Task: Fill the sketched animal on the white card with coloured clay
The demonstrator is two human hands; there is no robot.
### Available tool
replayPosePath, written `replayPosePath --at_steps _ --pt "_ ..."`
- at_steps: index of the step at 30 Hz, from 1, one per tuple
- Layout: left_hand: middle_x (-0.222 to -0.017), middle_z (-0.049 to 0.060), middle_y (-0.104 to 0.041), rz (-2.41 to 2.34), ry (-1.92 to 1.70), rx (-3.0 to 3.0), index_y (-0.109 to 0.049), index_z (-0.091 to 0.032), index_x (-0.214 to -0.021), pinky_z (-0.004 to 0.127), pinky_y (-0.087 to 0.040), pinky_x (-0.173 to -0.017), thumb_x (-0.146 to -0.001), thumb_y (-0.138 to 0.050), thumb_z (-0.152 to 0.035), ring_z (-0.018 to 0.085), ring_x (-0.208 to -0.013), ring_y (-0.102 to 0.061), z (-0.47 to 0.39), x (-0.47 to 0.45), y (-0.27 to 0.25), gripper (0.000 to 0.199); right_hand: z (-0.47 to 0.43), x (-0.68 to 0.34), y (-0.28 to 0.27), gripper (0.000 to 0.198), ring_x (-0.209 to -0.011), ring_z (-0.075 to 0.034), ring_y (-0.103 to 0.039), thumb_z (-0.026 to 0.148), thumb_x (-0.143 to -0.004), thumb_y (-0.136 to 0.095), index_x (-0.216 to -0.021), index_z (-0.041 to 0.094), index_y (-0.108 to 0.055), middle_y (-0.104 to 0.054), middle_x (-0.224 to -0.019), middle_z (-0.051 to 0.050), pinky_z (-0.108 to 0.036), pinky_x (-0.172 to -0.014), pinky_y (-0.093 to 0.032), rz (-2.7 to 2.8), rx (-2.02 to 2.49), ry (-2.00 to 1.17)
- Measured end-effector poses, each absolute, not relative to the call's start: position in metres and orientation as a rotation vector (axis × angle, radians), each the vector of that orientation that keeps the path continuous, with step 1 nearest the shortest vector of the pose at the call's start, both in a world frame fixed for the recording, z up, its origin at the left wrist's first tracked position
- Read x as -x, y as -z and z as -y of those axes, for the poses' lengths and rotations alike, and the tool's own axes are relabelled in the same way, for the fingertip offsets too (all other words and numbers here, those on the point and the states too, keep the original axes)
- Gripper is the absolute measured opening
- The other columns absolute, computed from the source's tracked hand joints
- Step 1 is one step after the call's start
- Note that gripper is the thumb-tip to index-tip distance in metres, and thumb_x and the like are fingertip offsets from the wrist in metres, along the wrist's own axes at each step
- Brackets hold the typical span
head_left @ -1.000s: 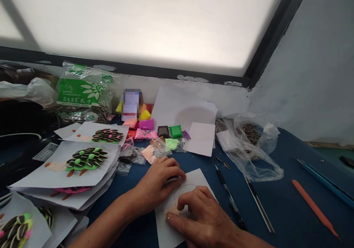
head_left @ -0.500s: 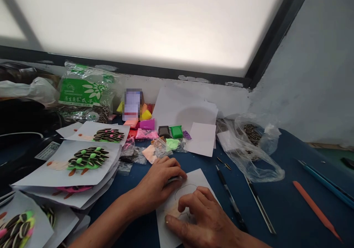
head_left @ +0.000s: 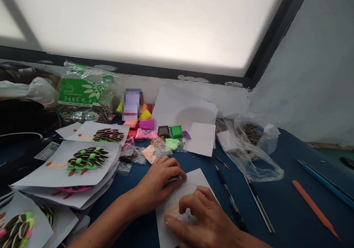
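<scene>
Lying on near middle of blue surface (head_left: pixel 279 200): paper (head_left: pixel 183 193) with drawn outline, pale clay (head_left: pixel 173 206). Right hand (head_left: pixel 203 218) over paper, thumb at clay's edge, well apart from curled fingers. Left hand (head_left: pixel 162 178) resting across paper's left edge, thumb slightly apart. Right: pen (head_left: pixel 227 189). Far: clay packets (head_left: pixel 176 131). Left: seed-covered pictures (head_left: pixel 35 176).

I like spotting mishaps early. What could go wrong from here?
The right hand has its thumb at the pale patch on the paper, so it might smear it.

The nearest pen lies close beside that hand and could get knocked.

The plastic bag lies slack around its seeds, which might spill if it is tugged.
</scene>
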State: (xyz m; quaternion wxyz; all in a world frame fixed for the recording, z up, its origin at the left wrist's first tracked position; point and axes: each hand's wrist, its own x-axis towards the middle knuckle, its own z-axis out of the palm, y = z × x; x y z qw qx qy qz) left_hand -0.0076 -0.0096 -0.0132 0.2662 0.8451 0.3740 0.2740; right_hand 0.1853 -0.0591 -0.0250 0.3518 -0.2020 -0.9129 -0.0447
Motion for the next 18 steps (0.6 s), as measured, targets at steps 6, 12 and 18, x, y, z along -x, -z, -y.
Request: replayPosePath --at_steps 6,12,18 --pt "-0.096 0.004 -0.065 -1.002 -0.738 -2.263 -0.070 -0.022 -0.098 0.037 -0.040 -0.081 -0.094 -0.055 -0.014 0.021 -0.090 -0.054 0.0098 0.0084 0.0120 0.017 0.0611 -0.1893 0.0138 0.020 -0.058 -0.014 -0.034 0.004 -0.073 -0.047 -0.071 0.017 -0.062 -0.045 -0.067 0.000 -0.030 -0.063 -0.032 2.257 0.579 0.172" --pt "-0.096 0.002 -0.063 -1.017 -0.734 -2.230 -0.070 -0.023 -0.097 0.036 -0.040 -0.081 -0.092 -0.058 -0.010 0.020 -0.092 -0.054 0.0098 0.0084 0.0112 0.018 0.0603 -0.1873 0.0183 0.020 -0.058 -0.014 -0.036 0.005 -0.078 -0.048 -0.075 0.017 -0.064 -0.045 -0.066 0.001 -0.030 -0.062 -0.032 2.255 0.544 0.172" --pt "-0.096 0.003 -0.064 -1.022 -0.705 -2.228 -0.070 -0.022 -0.096 0.036 -0.039 -0.081 -0.092 -0.058 -0.011 0.020 -0.091 -0.054 0.0105 0.0079 0.0096 0.017 0.0602 -0.1923 0.0210 0.022 -0.059 -0.014 -0.039 0.006 -0.078 -0.048 -0.084 0.017 -0.066 -0.047 -0.068 0.000 -0.029 -0.062 -0.031 2.259 0.555 0.188"
